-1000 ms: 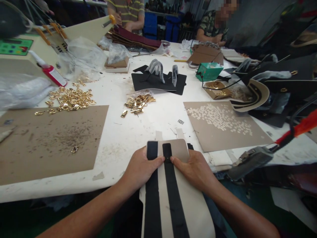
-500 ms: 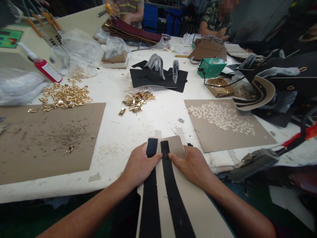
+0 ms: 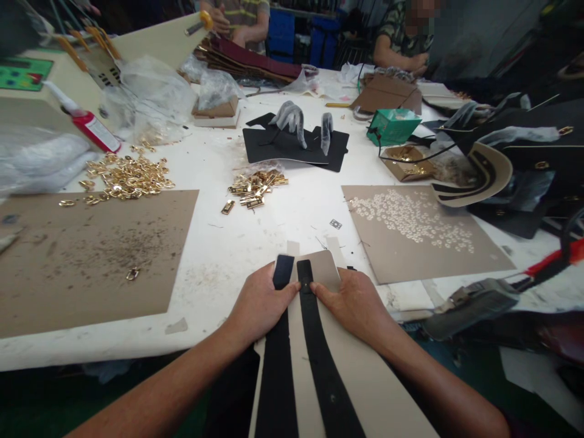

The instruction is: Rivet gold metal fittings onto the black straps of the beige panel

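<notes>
A long beige panel [image 3: 360,365] with two black strips reaches from the bottom of the view to the table's front edge. My left hand [image 3: 262,301] grips its left side, and my right hand [image 3: 358,301] grips its right side. Both thumbs press beside a small dark piece near the top of the middle black strip [image 3: 314,340]. My other fingers are hidden under the panel. Beyond the panel, gold rectangular fittings [image 3: 255,187] lie in a pile on the white table [image 3: 237,243].
Gold rings [image 3: 130,176] are heaped at the left, by a brown board [image 3: 100,267] and a red bottle [image 3: 95,131]. Small washers cover another board [image 3: 387,261] at the right. Black panels [image 3: 260,146] lie farther back. Two people sit across the table.
The view has shifted slightly, so the table items appear a little farther right. Both hands keep their hold on the panel, with the thumbs in nearly the same place.
</notes>
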`<action>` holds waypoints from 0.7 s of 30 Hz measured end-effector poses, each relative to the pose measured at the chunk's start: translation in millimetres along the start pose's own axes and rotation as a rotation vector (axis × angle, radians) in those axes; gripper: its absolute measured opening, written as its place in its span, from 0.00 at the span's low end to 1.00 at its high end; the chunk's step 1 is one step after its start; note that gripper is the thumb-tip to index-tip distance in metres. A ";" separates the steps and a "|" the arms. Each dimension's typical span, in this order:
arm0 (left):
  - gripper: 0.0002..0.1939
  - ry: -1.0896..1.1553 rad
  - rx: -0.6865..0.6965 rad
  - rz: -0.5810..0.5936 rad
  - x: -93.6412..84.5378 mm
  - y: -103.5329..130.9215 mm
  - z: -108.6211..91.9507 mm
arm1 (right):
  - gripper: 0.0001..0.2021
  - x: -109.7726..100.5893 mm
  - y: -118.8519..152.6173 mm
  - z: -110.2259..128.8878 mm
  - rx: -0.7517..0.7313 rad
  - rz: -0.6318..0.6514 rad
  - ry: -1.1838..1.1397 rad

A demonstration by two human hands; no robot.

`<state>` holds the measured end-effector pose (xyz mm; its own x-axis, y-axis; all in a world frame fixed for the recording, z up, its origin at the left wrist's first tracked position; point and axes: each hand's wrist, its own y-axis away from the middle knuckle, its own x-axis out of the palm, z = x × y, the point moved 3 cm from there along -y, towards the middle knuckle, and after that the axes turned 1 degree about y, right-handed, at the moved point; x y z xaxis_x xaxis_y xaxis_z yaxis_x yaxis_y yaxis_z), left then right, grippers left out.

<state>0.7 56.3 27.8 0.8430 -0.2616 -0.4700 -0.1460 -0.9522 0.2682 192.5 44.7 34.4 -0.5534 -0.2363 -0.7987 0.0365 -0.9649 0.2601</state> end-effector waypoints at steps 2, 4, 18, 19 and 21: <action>0.11 0.000 0.003 0.003 0.2 -0.7 -0.8 | 0.13 0.1 0.2 -0.7 -0.003 -0.005 0.006; 0.11 -0.006 0.002 0.003 0.6 -0.8 -0.8 | 0.13 0.0 0.3 -1.5 -0.011 -0.010 0.000; 0.13 0.004 0.003 -0.014 0.9 0.5 0.4 | 0.13 -1.4 0.4 -2.2 -0.008 -0.010 -0.051; 0.13 0.007 0.005 -0.009 1.1 0.0 0.4 | 0.14 -1.0 0.4 -2.3 -0.008 -0.009 -0.033; 0.12 -0.001 0.006 -0.001 1.1 -0.9 0.2 | 0.14 -0.1 0.2 -1.9 -0.006 -0.005 0.008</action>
<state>1.6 56.9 26.9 0.8429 -0.2605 -0.4708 -0.1478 -0.9534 0.2630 194.1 44.2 33.5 -0.5466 -0.2322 -0.8046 0.0384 -0.9667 0.2530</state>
